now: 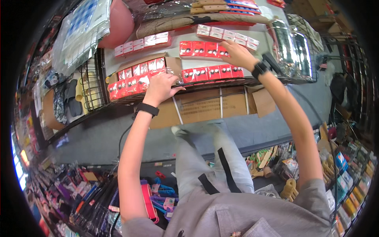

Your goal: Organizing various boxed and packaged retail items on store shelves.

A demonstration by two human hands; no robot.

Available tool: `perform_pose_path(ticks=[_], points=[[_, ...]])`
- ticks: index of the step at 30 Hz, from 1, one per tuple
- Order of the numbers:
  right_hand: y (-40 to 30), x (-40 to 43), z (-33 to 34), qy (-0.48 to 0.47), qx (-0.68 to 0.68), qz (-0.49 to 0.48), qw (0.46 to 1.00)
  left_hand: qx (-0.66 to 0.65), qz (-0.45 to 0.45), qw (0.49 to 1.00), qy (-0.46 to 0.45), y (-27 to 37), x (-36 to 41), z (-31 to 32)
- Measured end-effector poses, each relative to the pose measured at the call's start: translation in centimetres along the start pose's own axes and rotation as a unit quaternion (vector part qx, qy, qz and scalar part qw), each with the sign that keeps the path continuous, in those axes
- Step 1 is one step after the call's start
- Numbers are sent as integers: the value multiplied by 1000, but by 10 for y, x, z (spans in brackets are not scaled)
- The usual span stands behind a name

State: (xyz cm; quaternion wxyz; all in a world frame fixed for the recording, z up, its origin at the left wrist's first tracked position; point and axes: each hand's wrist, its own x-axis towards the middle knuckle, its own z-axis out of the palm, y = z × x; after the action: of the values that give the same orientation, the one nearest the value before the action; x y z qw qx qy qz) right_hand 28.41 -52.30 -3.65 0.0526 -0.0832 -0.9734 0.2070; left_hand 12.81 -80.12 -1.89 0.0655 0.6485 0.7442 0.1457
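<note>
Red packs with a small dark-and-white print stand in rows on a white wire-edged shelf (173, 62). My left hand (161, 89) rests at the front edge, over the right end of the left block of red packs (127, 86), its thumb spread to the right. Clear wrap glints behind its fingers. My right hand (238, 54) reaches over the right end of the middle row of red packs (198, 49), fingertips against the end pack. Just in front of it is another row of red packs (207, 74). Whether either hand grips a pack is hidden.
White-topped packs (228, 34) lie behind, with more white-topped packs (142, 43) at left. A wrapped roll (204, 23) runs along the back. Silvery bottles (291, 50) stand right. A cardboard box (204, 106) sits below the shelf; crowded goods (165, 195) lie behind me.
</note>
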Motion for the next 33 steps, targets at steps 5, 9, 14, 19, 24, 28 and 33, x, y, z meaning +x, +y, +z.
perform_pose_path(ticks=[5, 9, 14, 19, 24, 28, 33], points=[[26, 46, 69, -206, -198, 37, 958, -22, 4, 1000, -13, -4, 4, 4], [31, 55, 85, -165, -96, 41, 981, -26, -16, 999, -31, -4, 4, 0], [20, 37, 81, -304, -45, 60, 950, -27, -15, 998, -47, -6, 0, 1], [14, 48, 81, -318, 76, 97, 940, -18, -12, 998, -57, -3, 3, 1], [33, 62, 69, -190, 242, 80, 948, -13, -18, 998, -57, -6, -1, 3], [62, 55, 38, 101, -30, 48, 993, -6, -28, 997, -66, -4, 0, -1], [104, 48, 31, -88, -126, 134, 979, -10, -5, 999, -35, -5, 5, 3]])
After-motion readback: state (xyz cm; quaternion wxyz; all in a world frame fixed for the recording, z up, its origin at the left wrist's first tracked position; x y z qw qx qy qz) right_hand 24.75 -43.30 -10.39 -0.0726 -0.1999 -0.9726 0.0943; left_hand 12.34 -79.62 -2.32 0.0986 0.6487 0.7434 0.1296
